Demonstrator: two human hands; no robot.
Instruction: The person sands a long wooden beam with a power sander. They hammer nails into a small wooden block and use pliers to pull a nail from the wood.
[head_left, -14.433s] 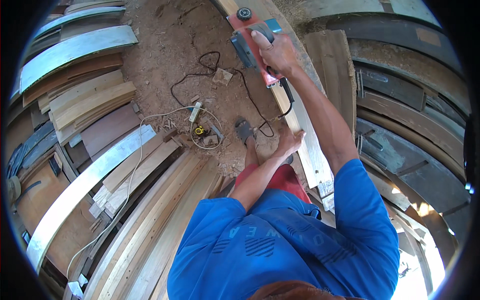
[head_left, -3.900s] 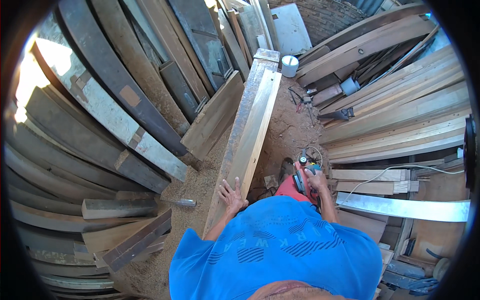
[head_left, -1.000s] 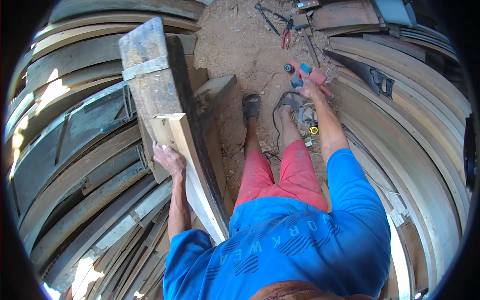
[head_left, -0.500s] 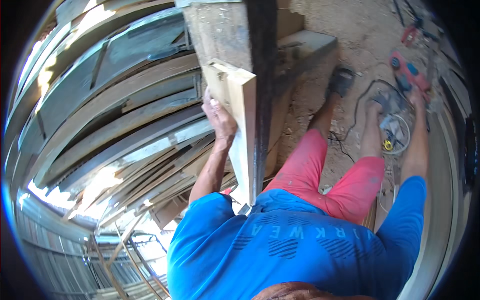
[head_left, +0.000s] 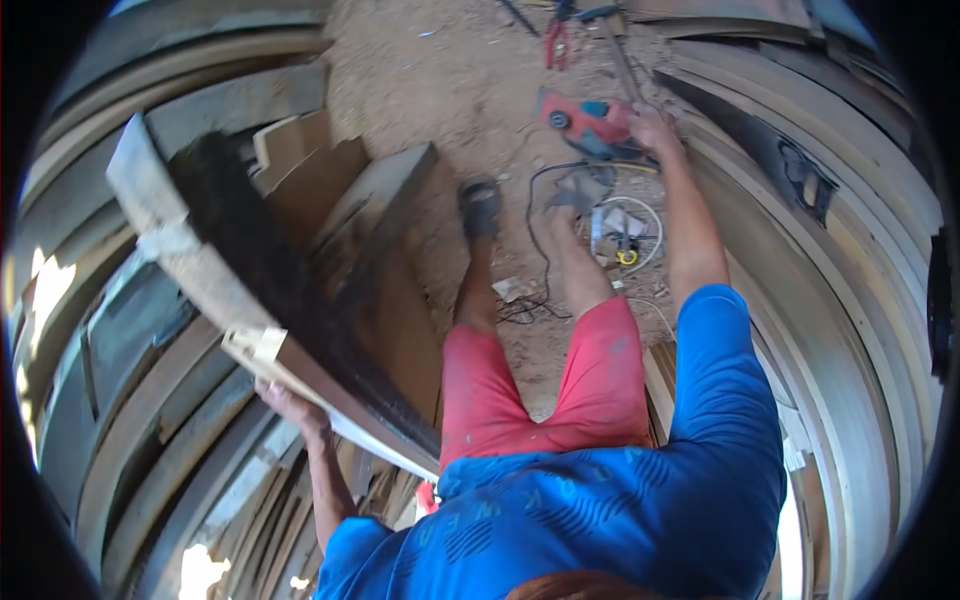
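My left hand (head_left: 297, 408) grips the outer side of a pale wooden board (head_left: 345, 413), near its far end; some fingertips are hidden. The board stands along a thick beam (head_left: 215, 275) with a dark side, and its near end runs toward my waist. Out to the right, my right hand (head_left: 655, 130) is closed round the rear handle of a red and teal electric planer (head_left: 585, 122), low over the ground. The planer's underside cannot be seen.
Red-handled pliers (head_left: 556, 42) and a hammer (head_left: 622, 60) lie beyond the planer. A dark cord (head_left: 533, 215) and a pale coiled cable (head_left: 660, 225) lie around my feet. Stacked planks (head_left: 810, 290) line the right side, and more timber (head_left: 150, 420) fills the left.
My view has swung to the right, so the beam and board appear farther left and slanted. The left hand stays on the board, and the right hand stays on the planer.
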